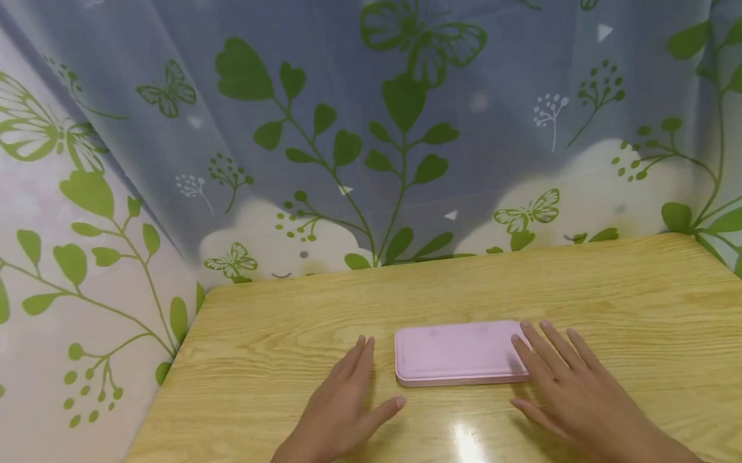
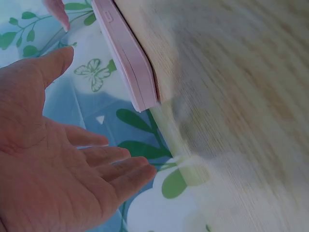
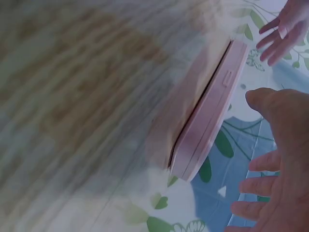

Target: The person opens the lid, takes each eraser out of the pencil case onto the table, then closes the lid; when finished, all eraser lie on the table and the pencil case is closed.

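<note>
A flat pink case point(image 1: 459, 353) with rounded corners lies closed on the wooden table. Its front side, with a small latch-like mark, shows as a pink edge point(image 2: 126, 58) in the left wrist view. My left hand point(image 1: 338, 409) is just left of the case, fingers straight, thumb spread, holding nothing. To the right, my right hand point(image 1: 574, 389) has its fingers extended over the right end of the case and hides that end. Whether those fingertips touch it I cannot tell. In the right wrist view the case point(image 3: 210, 113) stands apart from the right thumb.
The light wooden table point(image 1: 275, 320) reaches back to a blue curtain point(image 1: 317, 157) printed with green leaves and butterflies. Similar pale patterned cloth point(image 1: 25, 368) hangs on the left side. A bright glare spot point(image 1: 469, 450) shines on the table in front of the case.
</note>
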`<state>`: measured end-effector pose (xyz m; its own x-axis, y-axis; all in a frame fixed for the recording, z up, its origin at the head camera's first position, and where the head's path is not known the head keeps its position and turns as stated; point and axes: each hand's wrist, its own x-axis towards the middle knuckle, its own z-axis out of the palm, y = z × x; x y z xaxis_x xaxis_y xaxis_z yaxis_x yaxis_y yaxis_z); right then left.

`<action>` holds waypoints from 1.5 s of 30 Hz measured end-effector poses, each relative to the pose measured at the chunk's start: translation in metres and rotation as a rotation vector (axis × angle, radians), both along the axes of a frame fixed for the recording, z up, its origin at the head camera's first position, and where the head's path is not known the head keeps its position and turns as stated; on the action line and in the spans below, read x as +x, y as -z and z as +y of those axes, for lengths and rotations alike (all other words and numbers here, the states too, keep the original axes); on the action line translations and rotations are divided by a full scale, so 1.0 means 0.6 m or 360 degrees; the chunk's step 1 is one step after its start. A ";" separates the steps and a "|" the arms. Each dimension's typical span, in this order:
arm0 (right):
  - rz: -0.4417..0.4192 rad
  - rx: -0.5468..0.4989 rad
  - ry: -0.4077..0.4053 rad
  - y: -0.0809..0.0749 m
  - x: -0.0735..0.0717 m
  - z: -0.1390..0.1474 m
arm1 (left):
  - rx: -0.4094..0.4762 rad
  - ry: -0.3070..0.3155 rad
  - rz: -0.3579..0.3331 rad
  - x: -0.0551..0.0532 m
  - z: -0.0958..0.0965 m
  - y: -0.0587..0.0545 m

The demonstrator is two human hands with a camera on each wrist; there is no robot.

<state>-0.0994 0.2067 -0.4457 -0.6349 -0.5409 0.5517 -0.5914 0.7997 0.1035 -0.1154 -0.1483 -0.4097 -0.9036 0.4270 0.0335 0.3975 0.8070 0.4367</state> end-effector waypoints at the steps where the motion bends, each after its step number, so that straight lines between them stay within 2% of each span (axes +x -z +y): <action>1: -0.0006 0.0009 -0.0002 0.000 -0.001 -0.003 | 0.0008 0.0006 -0.0006 -0.003 0.002 0.000; 8: -0.0014 0.0023 -0.0047 0.003 -0.009 -0.026 | 0.0074 0.0052 -0.0092 -0.023 0.019 0.003; 19: -0.0075 0.0137 -0.0143 0.002 -0.026 -0.050 | 0.0198 0.0182 -0.0041 -0.061 0.041 0.016; 26: -0.0185 0.0231 -0.0136 -0.009 -0.030 -0.067 | 0.0140 0.0192 -0.0001 -0.077 0.051 0.023; 34: -0.0357 0.0327 -0.0119 -0.015 -0.038 -0.088 | 0.0096 0.0233 0.0039 -0.086 0.060 0.017; 38: -0.0320 0.0385 -0.0140 -0.012 -0.044 -0.094 | 0.0071 0.0233 0.0051 -0.087 0.061 0.018; 45: -0.0155 0.0425 -0.0151 -0.006 -0.049 -0.097 | 0.0015 0.0187 -0.0013 -0.085 0.063 0.019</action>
<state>-0.1287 0.1483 -0.4422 -0.6173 -0.7182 0.3210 -0.6797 0.6924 0.2420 -0.1664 -0.1104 -0.4209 -0.8475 0.5300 0.0308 0.4858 0.7509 0.4475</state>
